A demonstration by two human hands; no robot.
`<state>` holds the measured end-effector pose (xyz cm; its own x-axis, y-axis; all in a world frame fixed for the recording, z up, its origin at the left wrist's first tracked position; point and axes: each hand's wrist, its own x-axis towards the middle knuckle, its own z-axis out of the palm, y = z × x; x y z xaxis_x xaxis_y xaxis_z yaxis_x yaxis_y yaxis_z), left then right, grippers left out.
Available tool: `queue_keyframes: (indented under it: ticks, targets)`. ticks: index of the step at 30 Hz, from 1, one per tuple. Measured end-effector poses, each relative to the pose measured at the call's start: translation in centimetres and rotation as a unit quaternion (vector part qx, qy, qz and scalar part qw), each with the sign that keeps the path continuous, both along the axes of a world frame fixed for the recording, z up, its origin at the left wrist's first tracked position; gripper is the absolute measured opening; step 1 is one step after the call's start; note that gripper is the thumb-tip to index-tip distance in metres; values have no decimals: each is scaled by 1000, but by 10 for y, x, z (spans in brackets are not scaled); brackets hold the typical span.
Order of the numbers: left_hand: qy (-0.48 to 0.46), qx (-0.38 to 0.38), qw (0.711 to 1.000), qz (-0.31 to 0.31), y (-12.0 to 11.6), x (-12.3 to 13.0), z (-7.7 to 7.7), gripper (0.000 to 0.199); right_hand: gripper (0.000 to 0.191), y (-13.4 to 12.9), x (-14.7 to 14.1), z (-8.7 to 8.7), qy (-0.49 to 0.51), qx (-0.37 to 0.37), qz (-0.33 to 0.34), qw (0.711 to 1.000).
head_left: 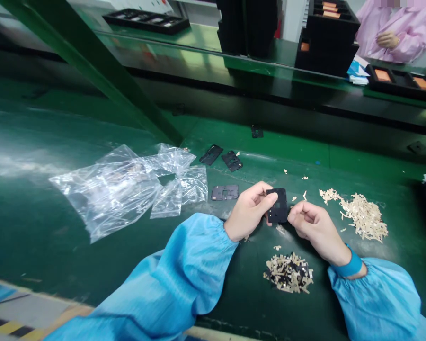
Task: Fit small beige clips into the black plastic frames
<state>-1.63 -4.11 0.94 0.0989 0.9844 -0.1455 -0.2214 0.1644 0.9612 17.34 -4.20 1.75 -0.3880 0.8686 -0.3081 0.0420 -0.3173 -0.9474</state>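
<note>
We pinched the black panel (pixel 279 209) in our left hand (pixel 250 209), at twelve o'clock from the mixed pile (pixel 289 273). Our right hand (pixel 311 226) bunched its fingertips by the panel's four o'clock edge, contents untellable; this seemed fine edge work, next needing steadiness.

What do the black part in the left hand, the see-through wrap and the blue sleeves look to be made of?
Black part: probably moulded plastic, matt; it is thin, evenly dark and has a cutout, though coated metal can't be ruled out.
Wrap: thin, glossy plastic film, judging by its transparency, creases and bright glints.
Sleeves: light woven fabric, likely synthetic, with soft folds and gathered cuffs.
</note>
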Motion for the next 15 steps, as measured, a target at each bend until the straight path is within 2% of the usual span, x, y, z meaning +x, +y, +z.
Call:
queue_keyframes:
  ticks: [7, 15]
  targets:
    - [0, 5, 1000, 3, -2, 0, -2, 41, 43, 2, 2, 1, 18, -49, 15, 999]
    - [-37, -28, 999, -17, -9, 8, -7, 42, 43, 0, 3, -3, 163, -148, 78, 972]
